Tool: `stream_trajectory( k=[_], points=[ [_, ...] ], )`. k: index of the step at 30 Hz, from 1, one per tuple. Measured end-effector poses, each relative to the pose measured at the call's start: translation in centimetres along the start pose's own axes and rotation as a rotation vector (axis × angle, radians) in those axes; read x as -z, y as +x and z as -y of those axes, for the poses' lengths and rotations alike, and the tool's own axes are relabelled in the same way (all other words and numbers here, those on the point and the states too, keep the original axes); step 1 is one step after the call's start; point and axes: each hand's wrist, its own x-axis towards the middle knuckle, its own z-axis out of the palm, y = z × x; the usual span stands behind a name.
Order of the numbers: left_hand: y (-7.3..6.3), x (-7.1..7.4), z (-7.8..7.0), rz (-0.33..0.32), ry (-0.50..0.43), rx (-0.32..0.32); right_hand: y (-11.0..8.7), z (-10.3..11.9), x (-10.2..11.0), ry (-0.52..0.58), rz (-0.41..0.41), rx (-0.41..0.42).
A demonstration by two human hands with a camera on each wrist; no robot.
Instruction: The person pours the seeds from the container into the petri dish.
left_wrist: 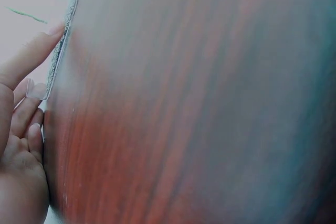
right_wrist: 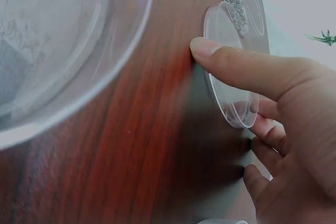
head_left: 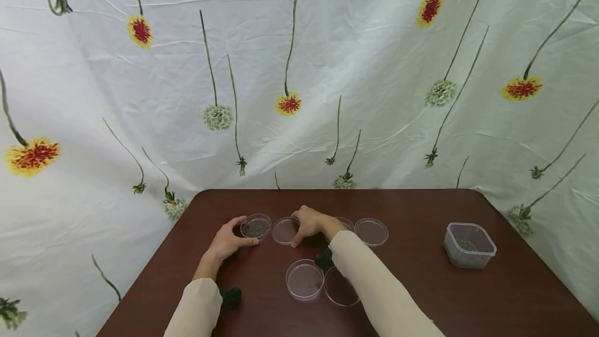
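My left hand (head_left: 226, 241) holds a clear round petri dish (head_left: 256, 229) by its sides, thumb on the near rim and fingers on the far one. Small grey granules (head_left: 255, 231) cover its bottom. Just right of it, my right hand (head_left: 310, 224) grips another shallow clear petri dish piece (head_left: 284, 231) between thumb and fingers. That piece looks bare inside; whether it is a lid or a base I cannot tell. The right wrist view shows the thumb (right_wrist: 231, 61) across its edge, close to the granule-filled dish (right_wrist: 233, 3).
Right of my right hand stand a clear dish (head_left: 371, 232) and another partly hidden by the wrist. Nearer me lie two more round pieces, one dish (head_left: 304, 280) and one (head_left: 339, 287) partly under my right sleeve. A plastic tub (head_left: 469, 246) with granules stands at the right on the brown table (head_left: 407, 295).
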Motion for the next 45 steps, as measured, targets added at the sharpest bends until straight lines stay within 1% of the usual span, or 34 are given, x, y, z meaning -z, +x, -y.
stream_trajectory(
  k=[7,14,17,21,24,28,37,45],
  points=[
    [-0.1,-0.1,0.0,-0.001,-0.006,0.006,0.2,-0.1,-0.5,0.042,-0.037,0.011],
    [-0.1,0.1,0.1,0.0,-0.007,-0.003,0.6,-0.9,-0.7,0.105,-0.085,0.095],
    [0.0,0.1,0.0,0.002,-0.004,-0.003,0.7,-1.1,-0.7,0.14,-0.092,0.101],
    [0.0,0.1,0.0,0.002,-0.001,-0.002,0.5,-1.1,-0.6,0.22,-0.099,0.084],
    [0.0,0.1,0.0,0.001,-0.002,-0.001,0.4,-1.0,-0.6,0.302,-0.108,0.078],
    [0.0,0.0,0.0,-0.003,-0.001,0.003,0.4,-0.9,-0.6,0.372,-0.123,0.079],
    [0.0,0.0,0.1,-0.007,0.004,0.007,0.5,-0.6,-0.6,0.424,-0.134,0.097],
    [0.0,-0.1,0.0,-0.011,0.002,0.009,0.8,0.3,-0.7,0.45,-0.194,0.134]
  ],
)
